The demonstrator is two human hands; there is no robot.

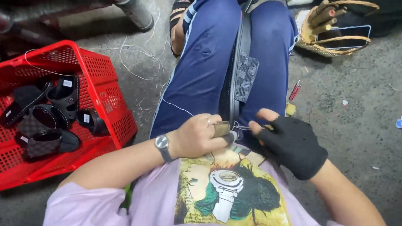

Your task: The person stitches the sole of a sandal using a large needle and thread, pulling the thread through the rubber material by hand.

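Pinching the sandal (240, 78) clamped between the knees, left hand (198, 136) grips a brown tool; gloved right hand (290, 145) nips the thread (242, 127). Best pull it taut, evenly, along the seam.

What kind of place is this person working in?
Probably a small, informal footwear workshop, with work done seated on a bare concrete floor. A red plastic crate holds black slide sandals, loose white threads lie about, and the hands stitch a black sandal strap held between the knees.
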